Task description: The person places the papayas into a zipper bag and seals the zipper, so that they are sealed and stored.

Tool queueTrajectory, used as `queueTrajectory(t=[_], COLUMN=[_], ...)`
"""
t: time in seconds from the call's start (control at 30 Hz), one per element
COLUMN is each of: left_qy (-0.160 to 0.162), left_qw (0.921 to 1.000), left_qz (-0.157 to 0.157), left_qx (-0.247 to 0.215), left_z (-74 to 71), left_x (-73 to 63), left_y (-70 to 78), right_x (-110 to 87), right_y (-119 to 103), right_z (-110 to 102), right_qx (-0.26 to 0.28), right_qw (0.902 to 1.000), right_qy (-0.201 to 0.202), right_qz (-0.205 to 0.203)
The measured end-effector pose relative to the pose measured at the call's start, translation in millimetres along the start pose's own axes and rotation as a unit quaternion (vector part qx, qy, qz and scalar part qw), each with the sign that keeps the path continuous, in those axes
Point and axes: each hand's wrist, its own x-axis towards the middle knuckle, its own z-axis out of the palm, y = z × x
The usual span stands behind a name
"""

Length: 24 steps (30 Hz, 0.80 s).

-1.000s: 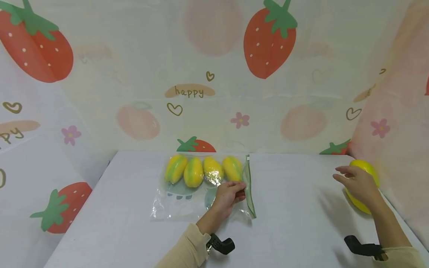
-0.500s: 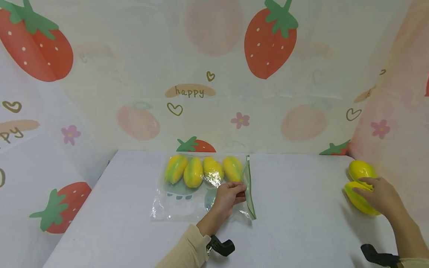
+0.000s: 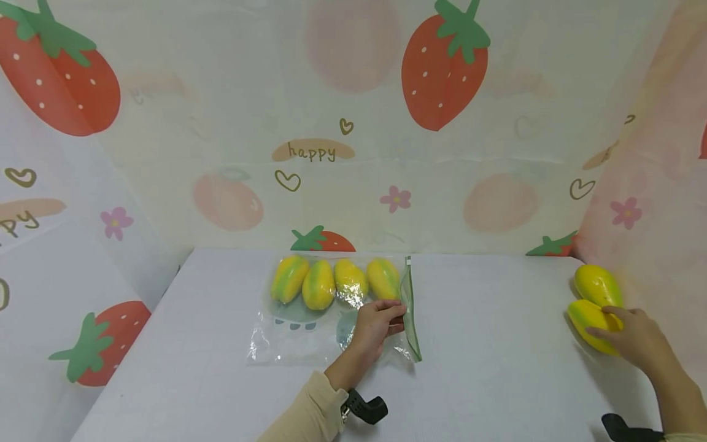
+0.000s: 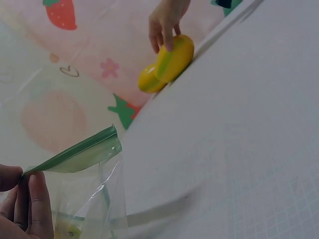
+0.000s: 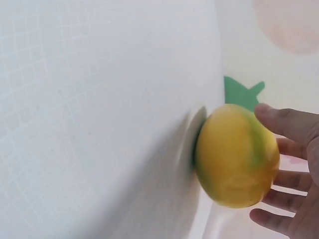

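Near the centre of the head view my left hand (image 3: 375, 328) pinches the green zip edge of a clear zip bag (image 3: 298, 347), thumb against fingers in the left wrist view. Inside the bag several yellow papayas (image 3: 318, 285) with green streaks lie in a row. At the far right, my right hand (image 3: 635, 337) has its thumb and fingers around the nearer of two loose papayas (image 3: 585, 319). The right wrist view shows that papaya (image 5: 237, 159) close up, with the thumb on one side and fingers on the other. The other loose papaya (image 3: 598, 283) lies just behind it.
The white table (image 3: 486, 368) reaches back to a printed curtain (image 3: 375, 153) with strawberries and hearts. A pinkish side curtain (image 3: 663, 270) stands close beside the loose papayas at the table's right edge. Black camera mounts (image 3: 367, 406) sit on the wrists.
My right hand has come right and toward me from above the farther loose papaya, and its fingers have closed around the nearer one. My left hand and the bag have stayed put.
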Motion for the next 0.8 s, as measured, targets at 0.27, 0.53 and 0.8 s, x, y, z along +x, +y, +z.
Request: queueTrajectory(t=[0.27, 0.53, 0.8], left_qy=[0.001, 0.005, 0.001], left_qw=[1.0000, 1.0000, 1.0000], left_qz=[0.002, -0.005, -0.007], left_qx=[0.002, 0.001, -0.002], left_z=[0.0, 0.5, -1.0], left_x=[0.8, -1.3, -0.2], left_y=[-0.2, 1.6, 3.1], right_x=[-1.5, -2.3, 1.0], right_y=[3, 3, -2], right_z=[3, 8, 11], right_qx=[0.021, 0.002, -0.013], right_qw=[0.9995, 0.9998, 0.9994], right_qy=[-0.009, 0.003, 0.019], right_qz=[0.021, 0.020, 0.027])
